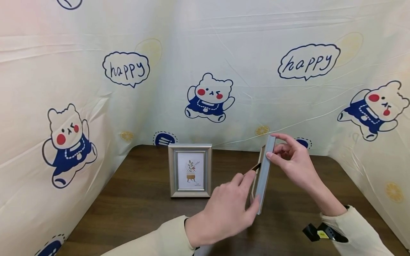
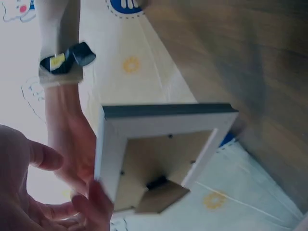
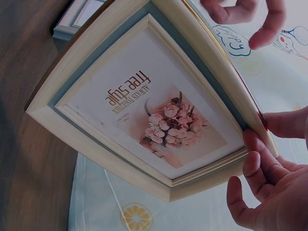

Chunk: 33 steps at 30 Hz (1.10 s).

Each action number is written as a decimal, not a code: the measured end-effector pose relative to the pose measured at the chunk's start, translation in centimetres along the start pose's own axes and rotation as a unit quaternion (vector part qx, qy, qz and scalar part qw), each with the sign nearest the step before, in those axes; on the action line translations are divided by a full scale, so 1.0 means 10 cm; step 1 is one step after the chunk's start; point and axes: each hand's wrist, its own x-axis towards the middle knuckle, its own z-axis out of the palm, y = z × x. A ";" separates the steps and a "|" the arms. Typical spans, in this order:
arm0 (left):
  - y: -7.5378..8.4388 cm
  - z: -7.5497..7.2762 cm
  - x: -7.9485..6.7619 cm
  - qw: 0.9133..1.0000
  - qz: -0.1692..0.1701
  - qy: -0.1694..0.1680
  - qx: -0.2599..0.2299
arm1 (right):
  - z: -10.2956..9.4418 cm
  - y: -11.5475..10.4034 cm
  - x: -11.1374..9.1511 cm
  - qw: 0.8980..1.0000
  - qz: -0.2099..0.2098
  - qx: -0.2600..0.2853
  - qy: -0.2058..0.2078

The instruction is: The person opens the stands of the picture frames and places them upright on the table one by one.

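A picture frame (image 1: 265,177) is held up edge-on, tilted, above the table. My right hand (image 1: 298,161) pinches its upper edge between thumb and fingers. Its front shows a print of pink flowers (image 3: 175,122) lettered "free style" in the right wrist view. On its brown backing a stand flap (image 2: 163,197) sticks out at an angle, seen in the left wrist view. My left hand (image 1: 225,208) is beside the back of the frame, fingers loosely bent near the flap. In the right wrist view its fingertips (image 3: 264,36) appear apart from the frame.
A second, silver picture frame (image 1: 190,194) with a potted-plant print stands upright on the dark wooden table (image 1: 128,199), left of the hands. Patterned cloth walls (image 1: 250,85) with bears enclose the table at the back and both sides.
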 end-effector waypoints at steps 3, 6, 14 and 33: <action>0.08 0.03 -0.05 1.000 0.021 -0.005 0.020 | 0.00 -0.01 0.00 1.000 0.001 -0.002 0.001; 0.14 0.06 -0.08 0.998 0.039 -0.009 0.040 | 0.00 -0.01 0.01 1.000 0.000 -0.004 0.003; 0.22 0.10 -0.10 0.996 0.069 -0.032 0.038 | -0.01 -0.01 0.00 1.000 0.008 -0.016 0.007; 0.21 0.22 -0.08 0.993 0.077 -0.006 0.084 | -0.02 -0.04 -0.02 1.000 0.008 -0.017 0.017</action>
